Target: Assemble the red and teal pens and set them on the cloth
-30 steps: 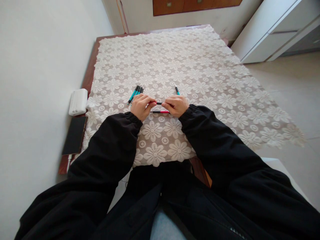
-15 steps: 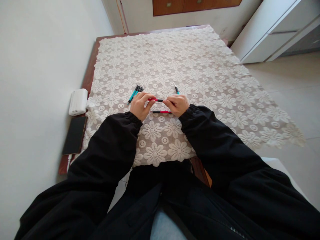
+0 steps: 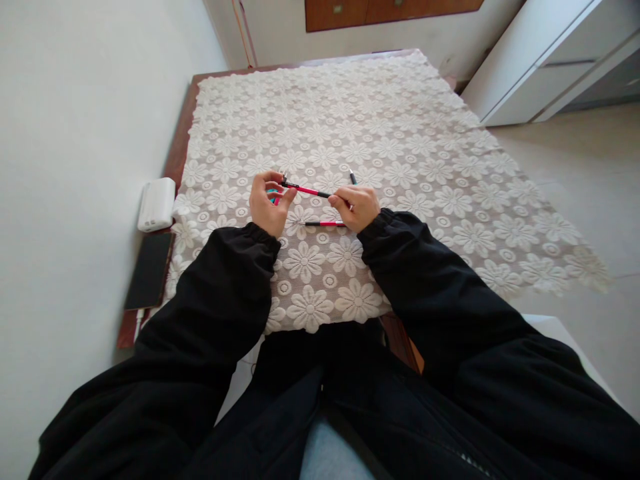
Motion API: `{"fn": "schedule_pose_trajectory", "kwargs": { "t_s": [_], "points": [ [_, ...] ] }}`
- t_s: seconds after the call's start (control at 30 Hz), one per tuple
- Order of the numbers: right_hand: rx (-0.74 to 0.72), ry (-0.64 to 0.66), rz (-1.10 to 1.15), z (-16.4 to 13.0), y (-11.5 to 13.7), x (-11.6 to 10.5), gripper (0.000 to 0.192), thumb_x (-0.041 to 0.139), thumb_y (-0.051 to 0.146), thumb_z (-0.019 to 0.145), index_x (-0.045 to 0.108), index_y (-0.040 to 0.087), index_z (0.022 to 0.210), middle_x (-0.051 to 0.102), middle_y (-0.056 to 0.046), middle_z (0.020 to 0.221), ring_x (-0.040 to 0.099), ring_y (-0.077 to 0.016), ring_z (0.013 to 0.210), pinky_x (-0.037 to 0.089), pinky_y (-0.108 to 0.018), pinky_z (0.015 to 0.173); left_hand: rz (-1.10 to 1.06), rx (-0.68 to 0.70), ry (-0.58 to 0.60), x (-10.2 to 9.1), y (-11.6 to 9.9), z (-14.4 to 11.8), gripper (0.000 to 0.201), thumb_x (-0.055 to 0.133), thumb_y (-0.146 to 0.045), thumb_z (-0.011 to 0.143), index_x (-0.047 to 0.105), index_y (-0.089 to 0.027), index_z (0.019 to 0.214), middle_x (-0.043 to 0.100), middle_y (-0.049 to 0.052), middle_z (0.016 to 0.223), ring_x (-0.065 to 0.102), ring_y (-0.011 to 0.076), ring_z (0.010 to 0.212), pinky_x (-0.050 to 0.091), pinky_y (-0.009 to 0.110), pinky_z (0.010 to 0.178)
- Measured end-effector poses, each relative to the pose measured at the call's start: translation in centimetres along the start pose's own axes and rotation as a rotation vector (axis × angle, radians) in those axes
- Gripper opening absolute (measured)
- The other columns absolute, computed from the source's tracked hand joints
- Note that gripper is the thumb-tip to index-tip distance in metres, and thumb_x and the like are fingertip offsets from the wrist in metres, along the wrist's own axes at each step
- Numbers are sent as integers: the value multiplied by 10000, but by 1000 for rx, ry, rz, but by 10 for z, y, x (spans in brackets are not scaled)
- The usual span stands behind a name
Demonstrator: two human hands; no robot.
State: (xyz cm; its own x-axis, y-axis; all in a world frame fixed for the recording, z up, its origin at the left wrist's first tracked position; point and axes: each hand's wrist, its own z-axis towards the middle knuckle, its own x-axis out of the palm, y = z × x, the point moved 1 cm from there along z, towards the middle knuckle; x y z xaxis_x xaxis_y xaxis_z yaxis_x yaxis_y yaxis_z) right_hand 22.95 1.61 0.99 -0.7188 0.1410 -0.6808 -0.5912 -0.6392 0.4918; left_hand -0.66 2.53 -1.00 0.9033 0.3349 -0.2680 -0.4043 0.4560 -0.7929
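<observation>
A red-and-black pen (image 3: 311, 192) spans the gap between my two hands, slightly tilted. My right hand (image 3: 359, 205) is closed round its black grip end. At the other end, the thumb and fingers of my left hand (image 3: 267, 205) curl about the dark clip end. Small teal and pinkish-red bits show between my left fingers; what they belong to is partly hidden. Below the held pen, another red-and-black pen (image 3: 324, 224) lies on the tablecloth, its right end beside my right hand. A teal-and-black pen (image 3: 353, 177) pokes out behind my right hand.
A lace flower-patterned tablecloth (image 3: 400, 143) covers the wooden table. Along its left edge lie a white box-shaped device (image 3: 157, 204) and a black phone (image 3: 149, 271) with a white cable (image 3: 139, 325). A white wall stands close on the left. A white cabinet (image 3: 540, 63) is at the back right.
My left hand has shifted left and opened somewhat, from the pen's middle to its clip end, baring more of the red barrel. It now covers most of the teal pens. My right hand stays nearly still.
</observation>
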Motion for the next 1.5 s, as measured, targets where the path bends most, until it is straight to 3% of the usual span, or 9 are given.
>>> {"fn": "schedule_pose_trajectory", "kwargs": {
  "t_s": [0.23,0.5,0.8,1.17,1.5],
  "points": [
    [-48,40,16,0,0,1,518,387,564,1048,535,221,689,487,-13,646,422,-158,626,305,-327,630,-94,-79,-28,3,10,3,492,850,-465,786,538,-267,1110,632,20,1068,654,143,878,580,277,745],
    [12,135,-11,1,2,-1,426,427,501,1036,597,218,767,554,-35,720,472,-180,689,338,-330,682,-67,-39,19,2,13,3,478,774,-536,853,522,-270,1161,659,41,1104,680,153,891,574,290,740],
    [58,129,-41,1,-4,2,331,474,427,1017,609,210,806,578,-39,758,481,-182,705,336,-324,680,-85,-6,34,0,7,4,461,741,-581,870,538,-279,1153,696,70,1177,709,178,949,592,317,765],
    [89,115,-40,1,-9,3,286,485,395,1018,663,206,898,629,-50,820,521,-192,755,362,-324,695,-122,7,-37,-2,11,7,407,683,-603,914,570,-250,1083,710,50,1024,720,180,969,630,321,805],
    [90,80,-72,2,-18,7,275,451,305,1011,699,213,1085,719,-111,1067,598,-270,1010,432,-420,914,-204,47,63,0,11,4,404,721,-593,886,579,-270,1083,674,22,948,705,157,867,634,310,738]
  ]
}}
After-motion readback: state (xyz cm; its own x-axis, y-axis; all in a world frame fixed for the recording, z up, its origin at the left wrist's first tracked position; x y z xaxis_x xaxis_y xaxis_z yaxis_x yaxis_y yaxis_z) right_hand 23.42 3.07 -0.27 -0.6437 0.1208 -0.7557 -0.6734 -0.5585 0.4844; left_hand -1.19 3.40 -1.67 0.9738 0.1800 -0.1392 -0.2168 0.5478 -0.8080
